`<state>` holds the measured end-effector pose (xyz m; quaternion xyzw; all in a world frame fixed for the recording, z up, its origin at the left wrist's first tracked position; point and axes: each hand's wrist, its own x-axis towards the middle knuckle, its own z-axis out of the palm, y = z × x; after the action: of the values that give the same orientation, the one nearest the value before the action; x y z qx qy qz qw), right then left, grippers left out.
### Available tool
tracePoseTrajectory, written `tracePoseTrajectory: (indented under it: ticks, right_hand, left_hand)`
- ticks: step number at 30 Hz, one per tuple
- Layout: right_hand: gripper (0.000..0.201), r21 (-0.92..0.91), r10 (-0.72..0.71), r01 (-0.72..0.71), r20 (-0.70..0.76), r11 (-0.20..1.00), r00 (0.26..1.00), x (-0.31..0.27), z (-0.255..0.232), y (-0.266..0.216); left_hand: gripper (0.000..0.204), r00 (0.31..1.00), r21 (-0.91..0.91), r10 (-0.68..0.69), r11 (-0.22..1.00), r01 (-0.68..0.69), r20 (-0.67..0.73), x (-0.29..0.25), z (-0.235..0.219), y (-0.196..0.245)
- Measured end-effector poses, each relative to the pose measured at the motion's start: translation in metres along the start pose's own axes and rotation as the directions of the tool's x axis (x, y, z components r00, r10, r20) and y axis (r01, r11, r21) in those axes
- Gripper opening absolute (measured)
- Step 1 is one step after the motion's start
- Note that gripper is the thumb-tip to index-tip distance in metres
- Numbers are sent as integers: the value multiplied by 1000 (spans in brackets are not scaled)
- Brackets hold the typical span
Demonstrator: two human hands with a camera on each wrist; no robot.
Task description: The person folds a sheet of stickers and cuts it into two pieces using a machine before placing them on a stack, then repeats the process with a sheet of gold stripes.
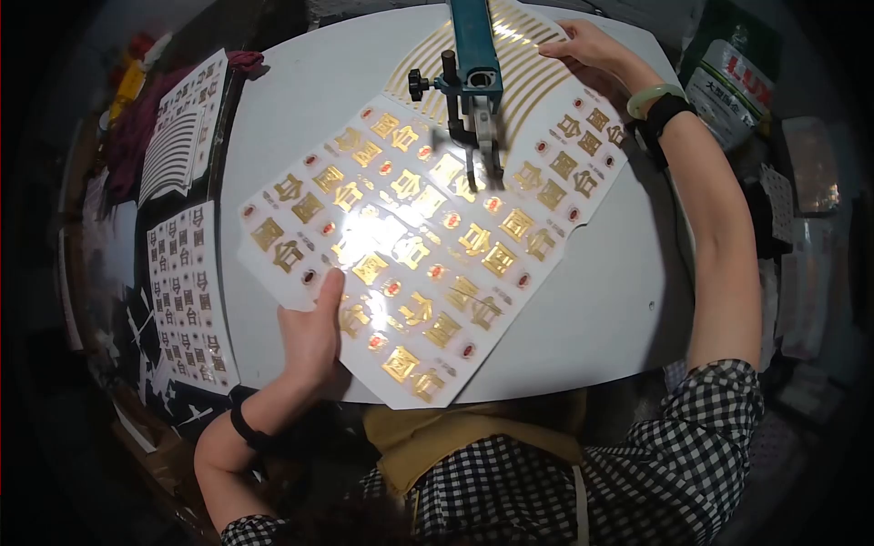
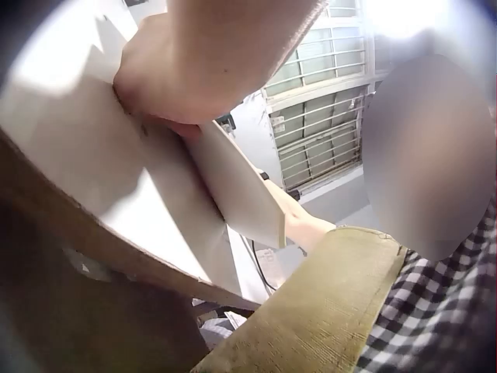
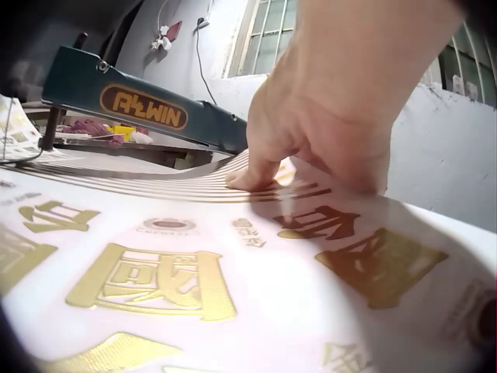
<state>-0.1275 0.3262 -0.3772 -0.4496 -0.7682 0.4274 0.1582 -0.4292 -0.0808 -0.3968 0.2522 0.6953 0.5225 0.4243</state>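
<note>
A large white board (image 1: 546, 291) printed with gold characters and gold arc stripes lies under the scroll saw's teal arm (image 1: 475, 41). My left hand (image 1: 311, 332) grips its near left edge, thumb on top, the other fingers hidden underneath. In the left wrist view the near part of the board (image 2: 245, 194) stands apart from the table surface. At the far right, my right hand (image 1: 596, 53) holds the edge by the striped part. Its thumb lies on the stripes in the right wrist view. The saw's clamp and foot (image 1: 482, 136) hang over the gold characters.
Printed sheets (image 1: 187, 300) lie on a dark surface left of the rounded white table (image 1: 628, 318). A dark green bag (image 1: 728, 82) stands at the back right, with clear plastic containers (image 1: 806, 264) further along. A purple cloth (image 1: 164, 118) sits at the back left.
</note>
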Motion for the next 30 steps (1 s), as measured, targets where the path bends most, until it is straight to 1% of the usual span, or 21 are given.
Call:
tracePoseTrajectory:
  ticks: [1, 2, 4, 5, 7, 10, 11, 13, 14, 16, 19, 22, 26, 29, 30]
  right_hand:
    - [30, 41, 4, -4, -11, 999, 1000, -2, 1, -2]
    - [30, 37, 2, -2, -7, 999, 1000, 0, 2, -1]
    - [29, 61, -52, 50, 36, 997, 998, 9, 1, 3]
    - [29, 57, -56, 54, 41, 997, 998, 11, -1, 6]
    - [35, -36, -44, 46, 53, 998, 998, 12, 0, 9]
    - [35, -49, -10, 12, 39, 999, 999, 8, -2, 6]
    - [35, -45, -2, 4, 36, 999, 999, 4, -3, 6]
    - [35, 36, -18, 15, 63, 999, 998, 1, -3, 2]
    - [35, 34, -19, 17, 62, 999, 998, 0, -2, -1]
    - [32, 98, -19, 16, 29, 995, 999, -1, 2, -3]
    - [33, 84, 22, -24, 21, 996, 1000, 1, 1, 2]
    - [34, 83, 1, -2, 11, 997, 1000, 0, 1, 4]
    - [34, 89, 12, -12, 7, 996, 1000, -4, 1, 6]
    - [33, 61, 26, -24, -27, 998, 999, -5, 0, 10]
    - [33, 60, 38, -36, -32, 998, 999, -6, 1, 11]
  left_hand:
    - [36, 998, -39, -67, 997, 66, -22, -2, 0, 1]
    - [36, 997, -45, -68, 997, 67, -25, -2, -2, -1]
    - [34, 999, -126, -42, 991, 44, 19, 0, -5, -6]
    - [34, 999, -132, -42, 990, 44, 14, 1, -5, -5]
    - [34, 998, -97, -64, 993, 65, 16, 0, -7, -3]
    - [34, 998, -114, -59, 992, 61, 24, 2, -7, -5]
    - [34, 998, -109, -63, 992, 66, 30, 2, -7, -4]
    - [33, 995, -104, -89, 990, 93, 38, 0, -7, -1]
    - [33, 995, -106, -88, 990, 91, 38, 1, -7, -1]
    - [34, 998, -130, -48, 990, 55, 51, 1, -7, -2]
    - [35, 998, -135, -46, 990, 50, 34, 3, -7, 0]
    - [36, 998, -113, -37, 993, 43, 54, 5, -8, 4]
    - [37, 998, -111, -35, 993, 40, 42, 14, -12, 4]
    - [37, 997, -112, -30, 993, 38, 73, 19, -15, 1]
    - [36, 997, -135, -5, 991, 17, 83, 19, -16, -1]
